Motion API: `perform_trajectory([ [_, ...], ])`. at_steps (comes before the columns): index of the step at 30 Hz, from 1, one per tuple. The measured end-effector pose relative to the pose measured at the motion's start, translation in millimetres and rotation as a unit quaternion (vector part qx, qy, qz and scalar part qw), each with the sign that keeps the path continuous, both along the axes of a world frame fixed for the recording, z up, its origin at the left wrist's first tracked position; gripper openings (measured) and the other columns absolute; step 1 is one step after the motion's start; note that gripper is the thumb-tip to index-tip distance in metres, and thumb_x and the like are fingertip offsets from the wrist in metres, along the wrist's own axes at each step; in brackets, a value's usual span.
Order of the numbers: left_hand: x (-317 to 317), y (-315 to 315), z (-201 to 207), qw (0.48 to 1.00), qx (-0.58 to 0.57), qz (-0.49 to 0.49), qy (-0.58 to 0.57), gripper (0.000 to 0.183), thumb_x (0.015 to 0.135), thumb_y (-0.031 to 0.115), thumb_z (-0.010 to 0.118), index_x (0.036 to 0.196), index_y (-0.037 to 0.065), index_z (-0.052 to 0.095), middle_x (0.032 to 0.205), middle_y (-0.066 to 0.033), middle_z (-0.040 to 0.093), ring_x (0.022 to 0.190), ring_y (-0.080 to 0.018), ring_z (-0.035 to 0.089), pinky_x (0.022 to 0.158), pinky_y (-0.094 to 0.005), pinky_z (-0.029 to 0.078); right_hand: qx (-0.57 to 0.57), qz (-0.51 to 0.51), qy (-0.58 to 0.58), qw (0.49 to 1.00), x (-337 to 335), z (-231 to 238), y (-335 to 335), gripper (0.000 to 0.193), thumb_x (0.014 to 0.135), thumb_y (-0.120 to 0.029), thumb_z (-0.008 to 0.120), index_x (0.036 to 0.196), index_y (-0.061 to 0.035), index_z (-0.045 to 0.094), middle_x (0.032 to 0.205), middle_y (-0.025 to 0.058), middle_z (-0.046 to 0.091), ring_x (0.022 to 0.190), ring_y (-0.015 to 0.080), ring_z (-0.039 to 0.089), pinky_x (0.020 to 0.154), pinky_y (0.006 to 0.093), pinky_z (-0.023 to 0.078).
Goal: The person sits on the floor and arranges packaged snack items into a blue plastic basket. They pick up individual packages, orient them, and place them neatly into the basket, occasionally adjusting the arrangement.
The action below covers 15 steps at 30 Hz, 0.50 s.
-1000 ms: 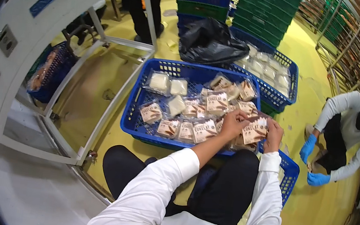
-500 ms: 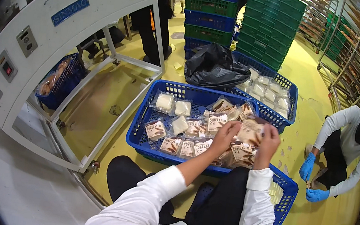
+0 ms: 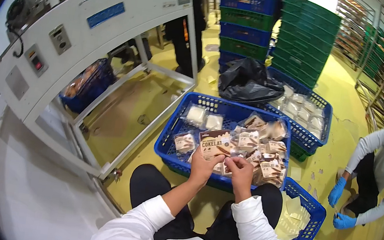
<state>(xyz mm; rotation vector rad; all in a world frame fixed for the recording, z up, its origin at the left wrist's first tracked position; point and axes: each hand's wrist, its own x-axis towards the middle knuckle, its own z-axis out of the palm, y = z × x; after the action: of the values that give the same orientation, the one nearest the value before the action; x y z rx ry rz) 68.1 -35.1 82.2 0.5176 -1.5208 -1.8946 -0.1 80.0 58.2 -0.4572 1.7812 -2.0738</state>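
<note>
My left hand (image 3: 201, 168) is closed on the left lower edge of a flat cream-and-brown printed packet (image 3: 215, 143), its printed face turned up towards me. My right hand (image 3: 240, 175) has its fingertips pinched at the packet's lower right corner. Both hands are above the near side of a blue plastic crate (image 3: 167, 153). Several similar printed packets (image 3: 270, 167) lie heaped in the crate's right half. Plain white packets in clear wrap (image 3: 196, 115) sit at its far left, with another printed packet (image 3: 184, 142) in front of them.
A white machine frame (image 3: 88, 25) stands at left. Behind are a black plastic bag (image 3: 247, 81), a blue crate of white packets (image 3: 321, 138) and stacked green crates (image 3: 305, 38). A blue crate with yellowish sheets (image 3: 316, 217) is at near right. A blue-gloved person (image 3: 378, 162) crouches at right.
Both hands have come left and nearer, from the crate's right side to its near middle. The packet, blurred before, is now held steady with its print showing.
</note>
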Motion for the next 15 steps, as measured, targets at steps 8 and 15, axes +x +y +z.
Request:
perform_trajectory([
  [8, 8, -2, -23, 0.997, 0.069, 0.004, 0.017, 0.043, 0.075, -0.005, 0.075, 0.114, 0.0, 0.056, 0.105, -0.0087, 0.068, 0.092, -0.0151, 0.067, 0.081, -0.0276, 0.054, -0.085, 0.045, -0.105, 0.99, 2, -9, 7, 0.013, 0.089, -0.007, 0.067, 0.095, 0.0044, 0.069, 0.083, 0.0093, 0.07, 0.07, 0.0127, 0.064, 0.066, 0.0254, 0.053],
  [15, 10, 8, -12, 0.999, 0.031, 0.009, 0.004, 0.046, 0.076, -0.007, 0.075, 0.117, 0.0, 0.055, 0.107, -0.0077, 0.067, 0.095, -0.014, 0.066, 0.083, -0.0279, 0.054, -0.053, 0.02, -0.065, 0.996, -3, -13, 9, 0.013, 0.086, -0.007, 0.071, 0.092, 0.0049, 0.07, 0.078, 0.0074, 0.069, 0.066, 0.0123, 0.062, 0.062, 0.0248, 0.05],
])
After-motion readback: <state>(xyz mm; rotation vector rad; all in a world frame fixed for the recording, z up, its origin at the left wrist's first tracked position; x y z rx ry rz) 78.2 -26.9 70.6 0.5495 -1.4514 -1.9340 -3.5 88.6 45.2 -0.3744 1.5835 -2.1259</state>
